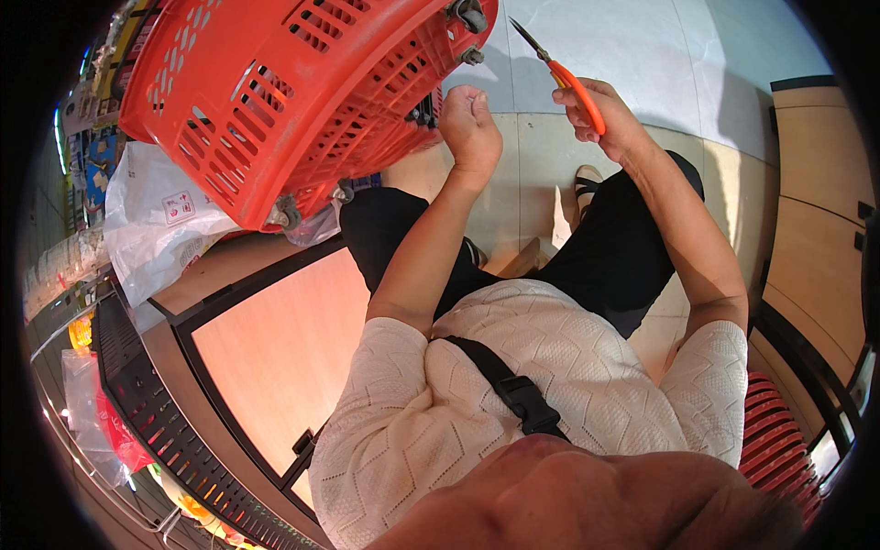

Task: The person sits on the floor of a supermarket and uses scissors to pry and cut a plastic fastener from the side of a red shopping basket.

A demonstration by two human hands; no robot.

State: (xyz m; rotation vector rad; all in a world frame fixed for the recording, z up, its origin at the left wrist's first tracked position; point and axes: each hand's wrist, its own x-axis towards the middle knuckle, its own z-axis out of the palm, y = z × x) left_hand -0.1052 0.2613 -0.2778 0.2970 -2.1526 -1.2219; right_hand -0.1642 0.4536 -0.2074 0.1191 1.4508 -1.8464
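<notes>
A large red plastic shopping basket (275,151) with slotted walls is tipped up at the upper left, its underside turned toward me. Small caster wheels (469,16) show along its bottom edge. My left hand (472,133) is closed, fingers curled in and thumb on top, right beside the basket's underside; what it pinches, if anything, is hidden. To the right, my right hand (616,124) grips a pair of orange-handled scissors (583,99). Their narrow dark blades point up and left, away from me and apart from the basket.
A white plastic bag (160,215) lies against the basket's left side. Below it stands a wooden-fronted cabinet (289,357) with a black perforated panel (156,403) alongside. Pale wooden cabinets (820,183) line the right, near a red slatted seat (775,440). Tiled floor (632,55) lies ahead.
</notes>
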